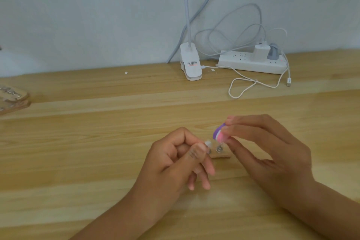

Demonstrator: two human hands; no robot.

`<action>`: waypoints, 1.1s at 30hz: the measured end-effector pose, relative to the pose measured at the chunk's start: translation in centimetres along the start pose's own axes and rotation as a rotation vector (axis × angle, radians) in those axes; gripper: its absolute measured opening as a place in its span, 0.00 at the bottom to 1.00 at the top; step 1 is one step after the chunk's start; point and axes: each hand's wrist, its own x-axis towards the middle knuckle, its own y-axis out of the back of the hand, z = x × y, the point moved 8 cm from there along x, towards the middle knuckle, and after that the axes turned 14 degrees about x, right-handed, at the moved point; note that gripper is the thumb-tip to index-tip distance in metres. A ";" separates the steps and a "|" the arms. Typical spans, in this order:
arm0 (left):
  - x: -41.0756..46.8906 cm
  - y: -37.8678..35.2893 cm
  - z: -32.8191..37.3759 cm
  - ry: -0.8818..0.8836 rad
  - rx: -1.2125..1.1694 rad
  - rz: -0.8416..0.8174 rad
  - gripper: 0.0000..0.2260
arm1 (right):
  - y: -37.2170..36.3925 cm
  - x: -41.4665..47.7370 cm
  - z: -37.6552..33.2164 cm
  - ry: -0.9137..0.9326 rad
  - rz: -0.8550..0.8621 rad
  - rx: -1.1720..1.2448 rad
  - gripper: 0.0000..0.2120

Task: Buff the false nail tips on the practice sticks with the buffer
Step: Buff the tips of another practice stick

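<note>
My left hand [175, 163] pinches a small clear false nail tip [208, 144] on a practice stick between thumb and forefinger, just above the wooden table [97, 142]. My right hand [268, 152] holds a small purple, white and pink buffer [279, 134] between thumb and fingers, a short way to the right of the nail tip and not touching it. Below and between the hands lies a small wooden holder [221, 155] with a round metal piece [219, 149] on top. The stick itself is mostly hidden by my left fingers.
At the back stand a white clip lamp base [191, 64] and a white power strip [251, 62] with plugs and loose white cables [253, 84]. Wooden items [11, 99] lie at the left edge. A pale wall runs behind the table.
</note>
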 end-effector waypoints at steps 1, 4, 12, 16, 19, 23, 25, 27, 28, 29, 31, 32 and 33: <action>0.0 -0.1 0.0 0.001 0.000 -0.005 0.07 | 0.0 0.0 -0.2 0.010 0.006 0.023 0.11; 0.0 -0.2 0.1 0.003 -0.007 -0.005 0.08 | -1.1 -0.5 -1.3 0.085 -0.069 0.044 0.13; -0.1 -0.5 0.1 0.037 -0.008 -0.063 0.09 | -1.2 -0.6 -1.5 0.103 -0.096 0.054 0.16; 0.0 -0.3 -0.3 0.065 -0.032 -0.066 0.10 | -0.6 -0.4 -0.2 0.029 -0.069 0.031 0.16; 0.0 -0.6 -0.2 0.057 -0.029 -0.081 0.10 | -0.9 -0.6 -0.9 0.057 -0.072 0.074 0.14; -0.1 -0.7 -0.3 0.056 0.000 -0.081 0.10 | -1.5 -0.8 -0.8 0.061 -0.142 0.074 0.13; -0.1 -0.5 -0.2 0.061 -0.004 -0.077 0.10 | -0.8 -0.4 -0.3 0.016 -0.091 0.063 0.15; -0.1 -0.6 -0.1 0.044 0.012 -0.086 0.10 | -0.9 -0.4 -0.6 0.031 -0.078 0.093 0.12; -0.1 -0.8 -0.1 0.031 0.029 -0.091 0.10 | -1.3 -0.6 -1.0 0.056 -0.099 0.106 0.11; -0.2 -0.9 -0.1 0.021 0.044 -0.095 0.10 | -1.6 -0.7 -1.2 0.074 -0.126 0.111 0.11; -0.2 -0.9 -0.2 0.019 0.062 -0.096 0.10 | -1.5 -0.7 -0.7 0.055 -0.151 0.099 0.13; -0.2 -0.9 -0.2 0.020 0.065 -0.092 0.09 | -1.2 -0.5 -0.3 0.031 -0.136 0.093 0.14; -0.3 -0.8 -0.2 0.018 0.068 -0.087 0.09 | -1.0 -0.5 -0.1 0.016 -0.116 0.093 0.15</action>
